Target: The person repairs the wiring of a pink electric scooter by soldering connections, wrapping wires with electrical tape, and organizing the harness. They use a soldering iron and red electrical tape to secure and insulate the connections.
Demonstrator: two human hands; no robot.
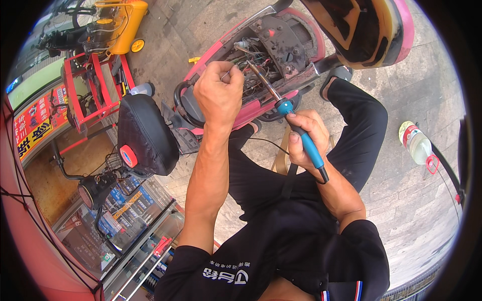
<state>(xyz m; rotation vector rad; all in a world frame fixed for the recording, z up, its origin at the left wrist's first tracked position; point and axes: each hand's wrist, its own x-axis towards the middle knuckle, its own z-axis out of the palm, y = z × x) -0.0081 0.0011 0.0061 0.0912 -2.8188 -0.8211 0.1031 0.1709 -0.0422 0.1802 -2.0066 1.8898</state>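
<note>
My right hand grips a soldering iron by its blue handle. The iron's metal tip points up and left, over a tangle of wires in the open body of a pink-red scooter. Beside the tip, my left hand is closed, with a thin silvery wire between thumb and fingers. Whether the tip touches any wire is too small to tell. A dark cord runs from the lower end of the iron's handle.
A raised scooter seat section is at the upper right. To the left stand a black padded seat, a red metal rack and a yellow compressor tank. A bottle of clear liquid rests on the paving at right.
</note>
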